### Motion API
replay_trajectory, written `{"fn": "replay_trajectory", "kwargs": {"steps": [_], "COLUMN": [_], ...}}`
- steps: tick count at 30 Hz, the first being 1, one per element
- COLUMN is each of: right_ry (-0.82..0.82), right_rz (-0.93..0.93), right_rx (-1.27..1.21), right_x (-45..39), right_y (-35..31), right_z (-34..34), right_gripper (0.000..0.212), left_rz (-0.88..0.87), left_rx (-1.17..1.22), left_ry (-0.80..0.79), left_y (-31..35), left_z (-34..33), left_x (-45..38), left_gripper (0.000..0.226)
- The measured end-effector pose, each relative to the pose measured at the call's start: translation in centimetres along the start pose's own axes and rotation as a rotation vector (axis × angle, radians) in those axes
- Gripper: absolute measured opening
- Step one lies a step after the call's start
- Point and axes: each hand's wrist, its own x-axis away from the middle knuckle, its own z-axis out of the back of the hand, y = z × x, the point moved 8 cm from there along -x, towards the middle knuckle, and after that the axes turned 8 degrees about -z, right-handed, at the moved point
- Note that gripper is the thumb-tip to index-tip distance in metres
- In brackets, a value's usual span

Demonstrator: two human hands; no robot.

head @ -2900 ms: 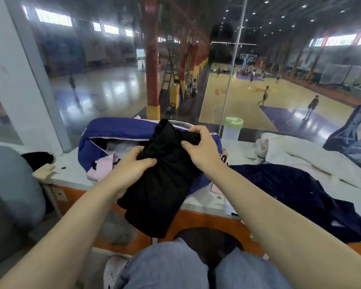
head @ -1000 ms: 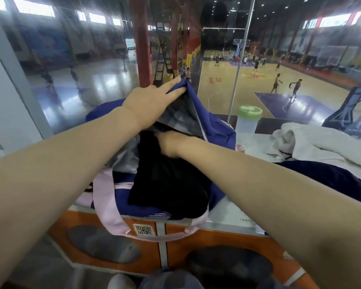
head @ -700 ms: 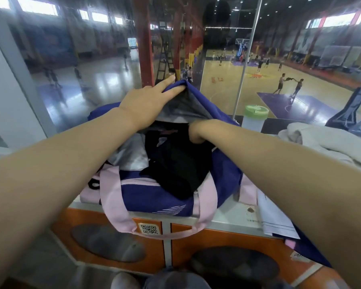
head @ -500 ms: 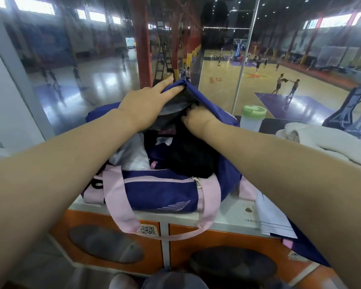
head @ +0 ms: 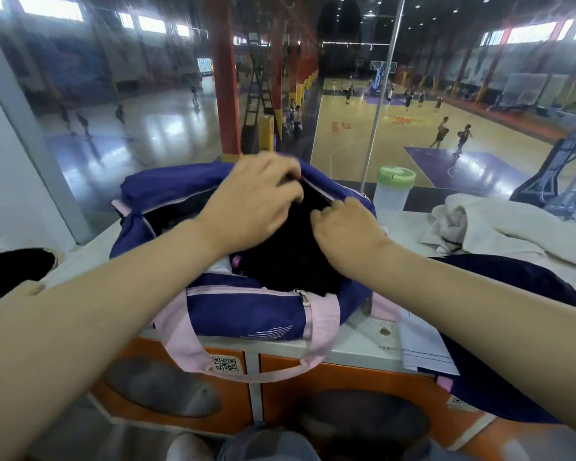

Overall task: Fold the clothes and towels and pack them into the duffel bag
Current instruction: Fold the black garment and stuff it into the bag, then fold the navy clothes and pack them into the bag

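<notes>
Both hands curled on black garment inside open duffel bag, beside white towel.

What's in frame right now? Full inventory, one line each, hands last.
duffel bag: 1, navy with pink straps, on the counter, open
black garment: 1, black, inside the bag's opening
white towel: 1, white, heaped on the counter at right
navy garment: 1, dark navy, spread on the counter at right
bottle: 1, translucent with green lid, behind the bag by the glass
papers: white, at the counter edge right of the bag
left hand: 1, at the bag's far rim, blurred
right hand: 1, fingers curled on the black garment
</notes>
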Motion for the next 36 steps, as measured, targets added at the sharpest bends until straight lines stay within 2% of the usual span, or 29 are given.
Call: {"fn": "replay_trajectory", "kwargs": {"steps": [1,2,4,5,7,12,13,16,17,19,20,23,25,26,28,31,33,36], "right_ry": [-0.01,-0.085,-0.216,-0.23,-0.22,-0.437,-0.496,-0.803,-0.821,-0.781,-0.743,-0.564,-0.475,-0.431,-0.358,-0.232,-0.205,-0.213], "right_rz": [0.042,0.078,0.137,0.143,0.196,0.348,0.344,0.218,0.202,0.168,0.15,0.092,0.081,0.06,-0.006,-0.046,-0.026,-0.003], "right_rx": [0.089,0.159,0.224,0.224,0.207,0.096,0.0,-0.562,-0.661,-0.707,-0.633,-0.176,0.009,0.043,0.052,-0.03,-0.033,-0.095], "right_x": [0.6,1.2,2.1,2.3,2.5,2.5,2.4,2.7,2.6,2.1,1.7,0.8,0.5,0.3,-0.5,-1.2,-1.0,-0.2], "right_y": [0.3,0.5,0.9,1.2,1.1,1.3,1.5,2.1,2.2,3.0,3.5,4.9,4.6,4.5,4.6,4.5,4.4,5.1], "right_z": [0.2,-0.4,-1.4,-1.1,-0.3,-0.5,-0.5,-0.9,-0.4,0.5,0.6,1.4,1.9,2.0,2.2,3.0,2.8,2.6], "right_gripper": [0.01,0.014,0.028,0.03,0.029,0.02,0.02,0.015,0.016,0.021,0.023,0.029,0.012,0.015,0.05,0.076,0.082,0.079], "left_rz": [-0.011,0.048,0.217,0.267,0.316,0.272,0.288,0.383,0.426,0.511,0.53,0.561,0.579,0.55,0.533,0.526,0.512,0.563], "left_rx": [0.132,0.27,0.505,0.597,0.688,0.486,0.458,0.405,0.391,0.393,0.409,0.577,0.759,0.8,0.78,0.696,0.784,0.999], "left_ry": [-0.057,-0.154,-0.342,-0.389,-0.454,-0.585,-0.601,-0.591,-0.586,-0.617,-0.659,-0.776,-0.77,-0.78,-0.854,-0.958,-0.914,-0.68], "left_y": [1.1,1.9,3.1,3.5,3.7,3.3,3.2,2.2,2.0,2.5,3.1,4.9,5.7,6.1,6.5,7.3,7.4,5.8], "left_z": [-1.3,-3.1,-6.5,-7.5,-8.4,-9.0,-9.1,-8.8,-8.8,-9.4,-9.8,-10.9,-10.2,-9.7,-9.8,-9.4,-8.6,-7.2], "left_x": [0.7,1.7,4.2,5.0,5.5,3.1,2.6,0.9,0.3,-0.4,-0.7,-0.3,0.5,0.8,1.7,2.2,1.6,0.8], "left_gripper": [0.024,0.036,0.069,0.081,0.09,0.077,0.073,0.054,0.048,0.044,0.044,0.047,0.045,0.044,0.045,0.054,0.051,0.044]}}
